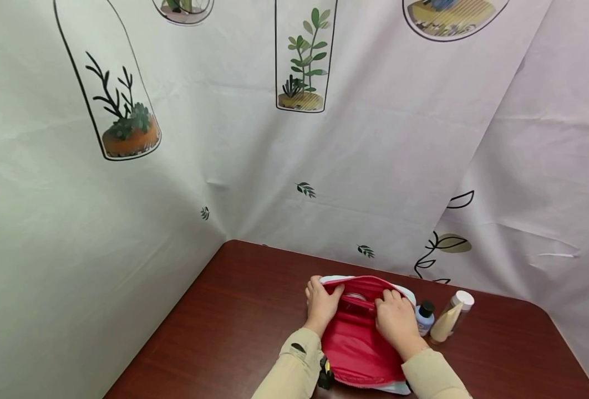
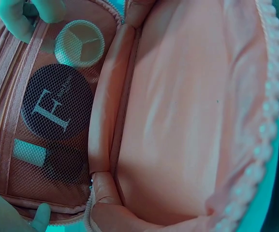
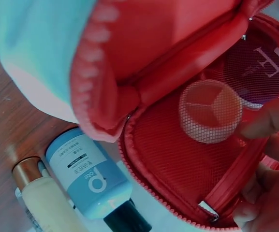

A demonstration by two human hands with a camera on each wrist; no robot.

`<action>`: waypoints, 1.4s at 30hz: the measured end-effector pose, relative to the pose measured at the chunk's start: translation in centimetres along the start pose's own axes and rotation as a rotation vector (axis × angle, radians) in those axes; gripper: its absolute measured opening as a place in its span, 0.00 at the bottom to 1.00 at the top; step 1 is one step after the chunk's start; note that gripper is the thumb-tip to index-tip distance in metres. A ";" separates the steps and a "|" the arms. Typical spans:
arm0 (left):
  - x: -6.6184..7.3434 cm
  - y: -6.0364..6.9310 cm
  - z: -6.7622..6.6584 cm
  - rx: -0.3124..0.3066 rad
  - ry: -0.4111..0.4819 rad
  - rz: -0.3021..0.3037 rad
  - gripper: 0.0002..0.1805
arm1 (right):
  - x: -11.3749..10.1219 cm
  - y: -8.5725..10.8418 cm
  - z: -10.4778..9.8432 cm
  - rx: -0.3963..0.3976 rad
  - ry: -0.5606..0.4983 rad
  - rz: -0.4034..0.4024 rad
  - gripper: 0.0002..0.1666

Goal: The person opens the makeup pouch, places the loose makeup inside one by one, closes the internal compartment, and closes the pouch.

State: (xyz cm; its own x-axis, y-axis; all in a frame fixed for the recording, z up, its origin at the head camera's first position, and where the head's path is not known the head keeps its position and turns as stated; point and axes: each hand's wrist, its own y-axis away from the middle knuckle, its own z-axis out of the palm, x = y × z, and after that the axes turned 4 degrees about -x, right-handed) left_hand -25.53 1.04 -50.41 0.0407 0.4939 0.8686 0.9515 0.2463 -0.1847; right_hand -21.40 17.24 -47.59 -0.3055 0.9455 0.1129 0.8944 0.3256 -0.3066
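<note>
A cosmetic bag (image 1: 359, 349) with a red lining lies unzipped and spread wide on the table. My left hand (image 1: 320, 305) grips the far left rim, its thumb over the edge in the left wrist view. At the right, my right hand (image 1: 395, 318) pinches the band of the mesh pocket (image 3: 163, 159) inside the lid. Behind the mesh sit a round dark compact (image 2: 57, 102) marked with an F and a round three-part case (image 3: 210, 111). A small white rectangular piece (image 2: 30, 152) lies beside the compact. The bag's deep half holds nothing visible.
Right of the bag stand a blue bottle (image 1: 425, 318) with a black cap, a cream-coloured bottle (image 1: 445, 324) and a white-capped clear container (image 1: 463, 301). A black and yellow item (image 1: 326, 376) lies by the left sleeve. Printed cloth (image 1: 254, 155) hangs behind the table (image 1: 214, 327).
</note>
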 end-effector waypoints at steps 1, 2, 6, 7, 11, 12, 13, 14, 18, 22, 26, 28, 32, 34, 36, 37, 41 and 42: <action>0.1 0.0 -0.1 -0.003 0.002 -0.002 0.27 | 0.0 0.0 0.1 0.003 0.005 0.000 0.04; 0.1 0.1 -0.1 -0.006 0.005 -0.003 0.27 | -0.1 0.0 0.1 0.005 0.010 0.000 0.04; 0.2 0.2 -0.1 -0.013 0.006 -0.003 0.27 | -0.3 0.0 0.3 0.009 0.022 0.005 0.05; 0.2 0.2 -0.2 -0.012 0.005 -0.002 0.27 | -0.3 0.0 0.3 0.009 0.023 0.005 0.05; 0.1 0.1 -0.1 -0.016 0.017 0.009 0.27 | -0.2 0.1 0.5 -0.004 0.018 0.005 0.05; 0.1 0.1 -0.2 -0.022 0.025 0.015 0.27 | -0.1 0.2 0.5 -0.005 0.014 0.004 0.05; 0.0 0.1 -0.3 -0.033 0.037 0.020 0.27 | 0.0 0.2 0.5 -0.006 0.009 0.007 0.05; 0.0 0.0 -0.3 -0.047 0.049 0.027 0.26 | 0.0 0.3 0.5 -0.006 0.002 0.007 0.05; -0.6 -0.5 -0.9 -0.101 0.142 0.067 0.20 | 0.5 0.6 0.5 0.017 -0.036 0.001 0.07; -1.5 -1.3 -1.8 -0.124 0.262 0.153 0.15 | 1.1 0.9 -0.1 0.074 -0.077 -0.008 0.15; -2.3 -1.8 -2.7 -0.130 0.294 0.267 0.12 | 1.7 1.0 -1.0 0.126 -0.119 0.018 0.18; -2.9 -2.1 -2.8 -0.128 0.299 0.327 0.10 | 2.0 1.1 -1.5 0.151 -0.142 0.035 0.17; -3.1 -2.2 -2.8 -0.148 0.295 0.314 0.10 | 2.9 1.5 -2.5 0.203 -0.189 0.072 0.14; -2.7 -2.2 -2.8 -0.168 0.280 0.254 0.11 | 3.6 1.7 -3.0 0.228 -0.204 0.097 0.14; -2.4 -2.2 -2.8 -0.178 0.261 0.213 0.11 | 4.3 2.0 -3.5 0.249 -0.216 0.123 0.13; -2.3 -2.2 -2.8 -0.186 0.255 0.188 0.11 | 4.8 2.2 -3.8 0.252 -0.221 0.138 0.13; -2.1 -2.3 -2.7 -0.200 0.245 0.151 0.12 | 6.5 2.8 -4.9 0.237 -0.225 0.187 0.15; -2.1 -2.3 -2.7 -0.201 0.243 0.148 0.12 | 6.9 3.0 -5.1 0.226 -0.226 0.200 0.16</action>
State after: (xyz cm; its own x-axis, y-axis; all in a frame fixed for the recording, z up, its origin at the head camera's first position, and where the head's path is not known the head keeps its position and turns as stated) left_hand -26.94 -2.83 -50.57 0.2310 0.2927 0.9279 0.9699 0.0060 -0.2433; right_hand -19.13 24.69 -42.96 -0.2188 0.9601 -0.1743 0.8566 0.1034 -0.5056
